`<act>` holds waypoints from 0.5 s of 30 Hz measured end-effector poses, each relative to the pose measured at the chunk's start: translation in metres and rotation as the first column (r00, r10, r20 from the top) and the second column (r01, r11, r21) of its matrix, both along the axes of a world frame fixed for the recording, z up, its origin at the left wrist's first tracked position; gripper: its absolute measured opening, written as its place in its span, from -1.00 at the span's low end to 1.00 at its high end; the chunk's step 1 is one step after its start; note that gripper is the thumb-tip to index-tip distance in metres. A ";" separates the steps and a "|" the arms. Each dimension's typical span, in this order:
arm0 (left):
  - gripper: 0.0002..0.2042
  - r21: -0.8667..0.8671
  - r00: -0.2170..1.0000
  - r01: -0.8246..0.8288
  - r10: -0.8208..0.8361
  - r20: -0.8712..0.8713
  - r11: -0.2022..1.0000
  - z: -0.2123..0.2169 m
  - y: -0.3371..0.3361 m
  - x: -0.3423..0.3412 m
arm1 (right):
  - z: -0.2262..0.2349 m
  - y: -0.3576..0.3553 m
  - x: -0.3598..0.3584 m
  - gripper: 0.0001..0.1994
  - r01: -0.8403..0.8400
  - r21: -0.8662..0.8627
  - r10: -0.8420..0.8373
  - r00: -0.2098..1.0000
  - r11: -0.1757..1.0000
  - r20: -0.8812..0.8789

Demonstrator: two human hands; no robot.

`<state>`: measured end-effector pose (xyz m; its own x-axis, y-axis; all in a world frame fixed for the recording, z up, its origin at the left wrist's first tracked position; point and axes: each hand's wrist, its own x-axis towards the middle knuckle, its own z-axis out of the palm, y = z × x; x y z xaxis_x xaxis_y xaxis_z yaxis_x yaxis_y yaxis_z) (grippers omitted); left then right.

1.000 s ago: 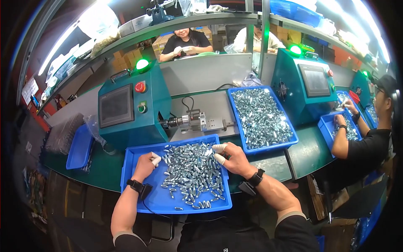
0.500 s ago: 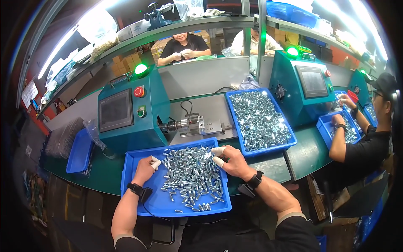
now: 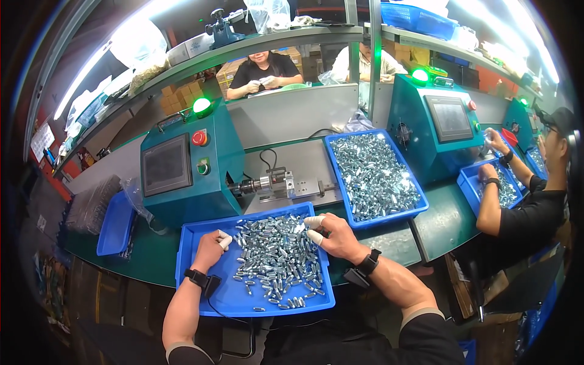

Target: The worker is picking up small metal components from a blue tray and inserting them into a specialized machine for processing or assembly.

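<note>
Small shiny metal cylindrical parts [image 3: 277,255] lie heaped in a shallow blue tray [image 3: 210,292] in front of me. Over the tray's left side is my left hand [image 3: 211,249], its white-covered thumb and forefinger bent together at the edge of the heap. Whatever may be between those fingertips is too small to make out. My right hand [image 3: 342,238] reaches in over the tray's right rim. Its white-covered thumb and forefinger stand a little apart beside the parts, with no part visible between them; the other fingers are curled.
Behind the tray stands a green machine [image 3: 182,164] with a screen, a red button and a metal chuck [image 3: 264,184]. A second full blue tray [image 3: 423,204] lies to the right. Farther right, a co-worker [image 3: 517,201] handles parts by another machine [image 3: 435,121]. Overhead runs a shelf [image 3: 255,41].
My view has shifted slightly. Both my hands keep nearly the same place and pose at the tray, and the heap looks much the same.
</note>
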<state>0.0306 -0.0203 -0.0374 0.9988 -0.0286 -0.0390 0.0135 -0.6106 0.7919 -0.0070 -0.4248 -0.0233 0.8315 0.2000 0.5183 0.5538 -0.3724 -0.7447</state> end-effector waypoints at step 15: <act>-0.84 -0.002 1.000 0.014 -0.014 0.019 1.000 -0.002 0.002 0.000 | 0.000 0.000 0.000 -0.73 -0.008 0.006 0.008 0.999 1.000 0.041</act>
<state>0.0305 -0.0179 -0.0393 0.9989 -0.0422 -0.0199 -0.0099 -0.6085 0.7935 -0.0074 -0.4248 -0.0232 0.8078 0.2031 0.5533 0.5869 -0.3631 -0.7237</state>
